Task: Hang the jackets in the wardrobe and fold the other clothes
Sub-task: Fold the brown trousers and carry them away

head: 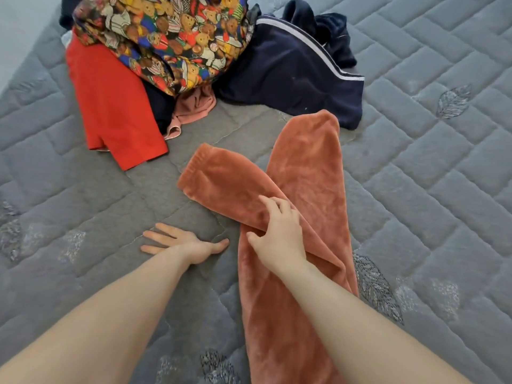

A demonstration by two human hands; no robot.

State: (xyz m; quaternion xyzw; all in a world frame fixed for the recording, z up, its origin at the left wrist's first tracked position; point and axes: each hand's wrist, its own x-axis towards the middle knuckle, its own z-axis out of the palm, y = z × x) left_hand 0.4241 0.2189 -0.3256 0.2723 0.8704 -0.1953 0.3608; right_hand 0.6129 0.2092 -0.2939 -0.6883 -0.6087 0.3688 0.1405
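Note:
Rust-orange fleece trousers (pixel 302 173) lie on the grey quilted mattress (pixel 415 176), one leg stretched away from me and the other crossed over it toward the left. My right hand (pixel 279 231) rests on the crossed leg, fingers over the top and thumb at its lower edge. To the left, my left hand (pixel 182 242) lies flat on the bare mattress with fingers spread, holding nothing. A heap of clothes sits farther back: a red garment (pixel 110 106), a teddy-bear print garment (pixel 171 37), a navy jacket with a white stripe (pixel 291 70) and a pink piece (pixel 194 106).
The mattress runs wide to the right and toward me, with leaf patterns stitched in it. Its left edge shows at the upper left, next to a pale floor (pixel 16 29).

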